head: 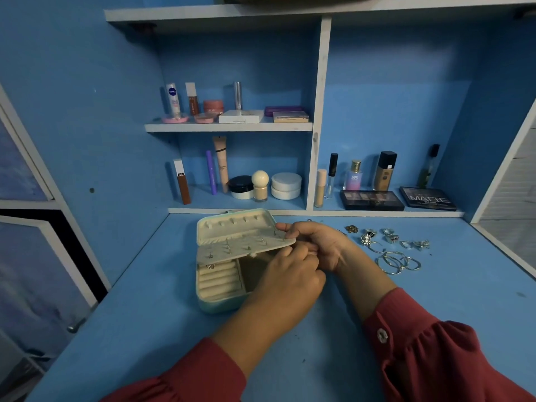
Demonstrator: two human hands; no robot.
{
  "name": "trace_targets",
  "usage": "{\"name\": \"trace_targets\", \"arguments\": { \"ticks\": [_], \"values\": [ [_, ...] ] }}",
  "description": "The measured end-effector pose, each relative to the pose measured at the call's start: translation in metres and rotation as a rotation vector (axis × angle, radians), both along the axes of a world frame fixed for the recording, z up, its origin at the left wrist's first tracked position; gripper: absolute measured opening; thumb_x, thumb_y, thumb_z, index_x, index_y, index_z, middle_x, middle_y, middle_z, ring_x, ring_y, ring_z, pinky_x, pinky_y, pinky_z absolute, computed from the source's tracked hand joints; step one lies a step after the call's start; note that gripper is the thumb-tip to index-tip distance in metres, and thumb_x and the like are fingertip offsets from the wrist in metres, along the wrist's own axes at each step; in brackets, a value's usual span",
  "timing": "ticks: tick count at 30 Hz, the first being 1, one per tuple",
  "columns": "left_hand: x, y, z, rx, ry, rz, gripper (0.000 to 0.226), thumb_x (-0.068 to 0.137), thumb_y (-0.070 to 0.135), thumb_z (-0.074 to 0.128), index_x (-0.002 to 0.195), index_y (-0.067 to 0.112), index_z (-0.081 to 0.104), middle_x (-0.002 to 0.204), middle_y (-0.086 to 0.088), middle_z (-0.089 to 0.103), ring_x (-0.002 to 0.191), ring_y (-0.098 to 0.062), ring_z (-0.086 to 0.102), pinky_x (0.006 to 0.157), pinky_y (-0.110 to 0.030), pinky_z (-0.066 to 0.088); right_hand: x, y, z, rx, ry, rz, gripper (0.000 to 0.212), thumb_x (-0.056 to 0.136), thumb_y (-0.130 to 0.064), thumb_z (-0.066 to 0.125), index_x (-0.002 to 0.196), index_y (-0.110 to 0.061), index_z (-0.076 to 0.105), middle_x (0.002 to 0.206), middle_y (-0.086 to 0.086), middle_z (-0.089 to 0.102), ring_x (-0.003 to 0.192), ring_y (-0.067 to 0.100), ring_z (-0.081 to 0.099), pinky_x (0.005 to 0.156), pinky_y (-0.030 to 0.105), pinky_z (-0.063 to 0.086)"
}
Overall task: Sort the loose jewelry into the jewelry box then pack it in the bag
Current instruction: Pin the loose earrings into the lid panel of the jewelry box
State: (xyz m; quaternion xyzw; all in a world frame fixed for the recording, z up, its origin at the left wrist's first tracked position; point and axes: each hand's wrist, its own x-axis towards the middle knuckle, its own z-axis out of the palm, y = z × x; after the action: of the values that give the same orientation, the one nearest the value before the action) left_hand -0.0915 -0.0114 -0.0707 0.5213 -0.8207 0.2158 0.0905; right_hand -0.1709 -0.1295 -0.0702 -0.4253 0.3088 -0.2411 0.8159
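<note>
A pale mint jewelry box (214, 300) lies open on the blue desk, its lid up at the back. A cream earring flap (246, 246) with several stud posts is lifted over the compartments. My right hand (319, 245) pinches the flap's right edge. My left hand (290, 277) is curled below that edge, fingertips meeting the right hand's; what it pinches is hidden. One small ring (210, 266) sits in the ring rolls. Loose silver rings (390, 236) and hoop earrings (397, 262) lie to the right of the box.
Cosmetics fill the shelves behind: bottles, jars (285, 185) and eyeshadow palettes (371, 200) along the desk's back edge. A white upright divider (317, 140) splits the shelving. No bag is in view. Bare blue desk (333, 343) stretches in front of the box.
</note>
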Motion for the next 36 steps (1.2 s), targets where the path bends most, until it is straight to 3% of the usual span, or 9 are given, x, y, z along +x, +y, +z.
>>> {"name": "trace_targets", "arguments": {
  "ticks": [4, 12, 16, 18, 19, 21, 24, 29, 36],
  "values": [
    [-0.001, -0.002, -0.003, -0.017, -0.015, -0.006, 0.019, 0.052, 0.018, 0.08, 0.065, 0.019, 0.067, 0.069, 0.001, 0.062, 0.076, -0.019, 0.059, 0.068, -0.029, 0.049, -0.001, 0.0, 0.001, -0.014, 0.031, -0.026, 0.022, 0.084, 0.0, 0.049, 0.1, -0.006, 0.061, 0.053, -0.005, 0.034, 0.029, 0.004, 0.023, 0.036, 0.014, 0.017],
    [0.004, 0.0, -0.002, -0.083, 0.103, -0.046, 0.017, 0.062, 0.025, 0.081, 0.067, 0.019, 0.067, 0.073, 0.002, 0.064, 0.075, -0.017, 0.06, 0.069, -0.029, 0.05, 0.001, -0.007, -0.005, -0.027, 0.003, 0.026, 0.032, 0.062, -0.001, 0.068, 0.092, -0.01, 0.063, 0.059, -0.001, 0.031, 0.037, 0.005, 0.026, 0.042, 0.015, 0.022],
    [0.009, 0.005, 0.013, -0.064, 0.274, -0.064, 0.015, 0.074, 0.024, 0.056, 0.063, 0.018, 0.063, 0.067, 0.004, 0.058, 0.069, -0.015, 0.058, 0.049, -0.026, 0.043, 0.003, -0.007, -0.006, -0.035, 0.013, 0.014, 0.025, 0.053, -0.007, 0.078, 0.077, -0.016, 0.077, 0.072, 0.002, 0.031, 0.064, 0.013, 0.025, 0.061, 0.025, 0.021],
    [0.018, 0.007, 0.027, -0.053, 0.424, -0.054, 0.018, 0.078, 0.022, 0.051, 0.066, 0.016, 0.062, 0.069, 0.003, 0.055, 0.073, -0.017, 0.055, 0.051, -0.03, 0.046, 0.001, -0.005, -0.004, -0.057, -0.026, 0.063, 0.011, 0.067, -0.007, 0.068, 0.061, -0.015, 0.073, 0.062, 0.0, 0.038, 0.055, 0.01, 0.03, 0.056, 0.024, 0.018],
    [0.025, 0.007, 0.037, -0.046, 0.515, -0.035, 0.013, 0.08, 0.018, 0.056, 0.07, 0.014, 0.063, 0.072, 0.004, 0.053, 0.076, -0.018, 0.052, 0.057, -0.034, 0.047, -0.001, -0.004, -0.003, -0.083, -0.024, 0.074, 0.025, 0.073, -0.004, 0.057, 0.054, -0.015, 0.068, 0.05, -0.002, 0.04, 0.043, 0.006, 0.03, 0.05, 0.02, 0.016],
    [0.047, 0.003, 0.059, -0.03, 0.657, 0.053, 0.006, 0.084, 0.014, 0.062, 0.079, 0.013, 0.065, 0.075, 0.009, 0.047, 0.08, -0.016, 0.046, 0.069, -0.034, 0.042, -0.003, 0.001, 0.002, -0.054, -0.053, 0.103, 0.027, 0.073, 0.002, 0.045, 0.065, -0.014, 0.065, 0.038, -0.007, 0.038, 0.027, 0.003, 0.024, 0.038, 0.013, 0.011],
    [0.081, -0.01, 0.078, 0.075, 0.669, 0.2, 0.008, 0.089, 0.015, 0.059, 0.085, 0.014, 0.066, 0.077, 0.011, 0.05, 0.08, -0.015, 0.05, 0.072, -0.03, 0.041, 0.0, 0.001, 0.003, 0.021, -0.102, 0.094, 0.027, 0.068, 0.002, 0.047, 0.089, -0.015, 0.05, 0.038, -0.006, 0.036, 0.024, 0.003, 0.023, 0.03, 0.011, 0.013],
    [0.1, -0.035, 0.073, 0.426, 0.625, 0.314, 0.007, 0.091, 0.021, 0.059, 0.087, 0.02, 0.065, 0.091, 0.001, 0.065, 0.087, -0.019, 0.061, 0.083, -0.037, 0.051, 0.0, 0.002, 0.003, 0.03, -0.114, 0.1, 0.026, 0.07, 0.002, 0.048, 0.09, -0.014, 0.05, 0.04, -0.006, 0.038, 0.024, 0.003, 0.023, 0.028, 0.011, 0.015],
    [0.094, -0.044, 0.062, 0.484, 0.567, 0.34, 0.007, 0.09, 0.018, 0.059, 0.089, 0.02, 0.066, 0.09, 0.004, 0.063, 0.089, -0.015, 0.06, 0.08, -0.029, 0.047, 0.0, 0.005, 0.004, 0.021, -0.112, 0.098, 0.025, 0.07, 0.002, 0.048, 0.089, -0.014, 0.05, 0.04, -0.006, 0.04, 0.025, 0.003, 0.023, 0.029, 0.011, 0.014]
  ]
}}
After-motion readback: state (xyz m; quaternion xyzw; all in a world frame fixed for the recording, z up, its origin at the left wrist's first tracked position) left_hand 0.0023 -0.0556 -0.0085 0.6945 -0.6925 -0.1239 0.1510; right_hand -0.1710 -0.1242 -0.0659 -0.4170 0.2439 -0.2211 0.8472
